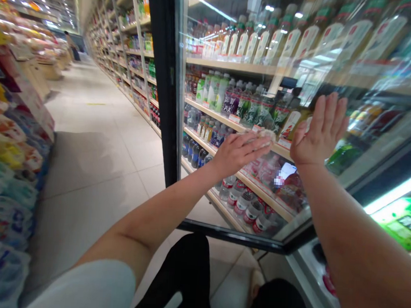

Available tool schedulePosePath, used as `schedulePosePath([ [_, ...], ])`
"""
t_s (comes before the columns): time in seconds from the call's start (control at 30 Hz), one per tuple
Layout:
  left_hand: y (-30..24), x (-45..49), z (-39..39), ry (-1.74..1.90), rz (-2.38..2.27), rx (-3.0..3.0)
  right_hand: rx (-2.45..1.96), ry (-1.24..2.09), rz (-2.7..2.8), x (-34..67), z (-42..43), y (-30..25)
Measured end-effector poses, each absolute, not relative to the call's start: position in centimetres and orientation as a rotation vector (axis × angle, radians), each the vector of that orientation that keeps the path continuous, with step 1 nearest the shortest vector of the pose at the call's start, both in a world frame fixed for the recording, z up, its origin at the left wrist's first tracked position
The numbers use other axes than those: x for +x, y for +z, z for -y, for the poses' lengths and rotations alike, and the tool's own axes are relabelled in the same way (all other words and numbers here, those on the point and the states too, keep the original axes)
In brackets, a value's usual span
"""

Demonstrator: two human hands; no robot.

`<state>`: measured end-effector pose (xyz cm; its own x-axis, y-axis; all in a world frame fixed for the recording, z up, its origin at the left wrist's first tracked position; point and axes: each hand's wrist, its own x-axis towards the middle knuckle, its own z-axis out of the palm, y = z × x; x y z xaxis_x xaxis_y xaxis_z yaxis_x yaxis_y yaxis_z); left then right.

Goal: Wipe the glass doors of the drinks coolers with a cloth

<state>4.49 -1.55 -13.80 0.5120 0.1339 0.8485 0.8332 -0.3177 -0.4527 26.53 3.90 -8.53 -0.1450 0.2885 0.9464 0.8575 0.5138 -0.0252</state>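
Note:
A glass cooler door (255, 49) with a black frame stands swung out in front of me. My left hand (241, 152) presses a pale folded cloth (263, 137) flat against the glass, fingers stretched over it. My right hand (321, 131) lies open on the glass beside it, fingers up and together, holding nothing. Through and in the glass I see shelves of drink bottles (237, 100). Smaller water bottles (244, 201) stand on the lowest shelf.
A tiled aisle (97, 141) runs away to the left, lined with open shelves (135, 55) of bottles. Packaged goods (4, 158) hang at the near left. The open cooler's lit interior with a green pack (403, 222) is at the right. A person (72, 46) stands far down the aisle.

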Motion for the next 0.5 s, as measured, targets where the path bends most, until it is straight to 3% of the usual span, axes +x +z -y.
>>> schedulePosePath([
  [0.2,-8.8,3.7,0.7,-1.062,0.967,-1.682,-0.957,-0.728,1.682,26.8,-4.6,-8.7],
  [0.3,-9.7,4.2,0.9,-1.127,1.021,-1.654,-0.952,-0.79,1.665,27.1,-5.0,-8.9],
  [0.5,-11.5,4.0,0.8,-0.912,0.838,-1.83,-0.966,-0.798,1.668,27.0,-4.6,-8.9],
])
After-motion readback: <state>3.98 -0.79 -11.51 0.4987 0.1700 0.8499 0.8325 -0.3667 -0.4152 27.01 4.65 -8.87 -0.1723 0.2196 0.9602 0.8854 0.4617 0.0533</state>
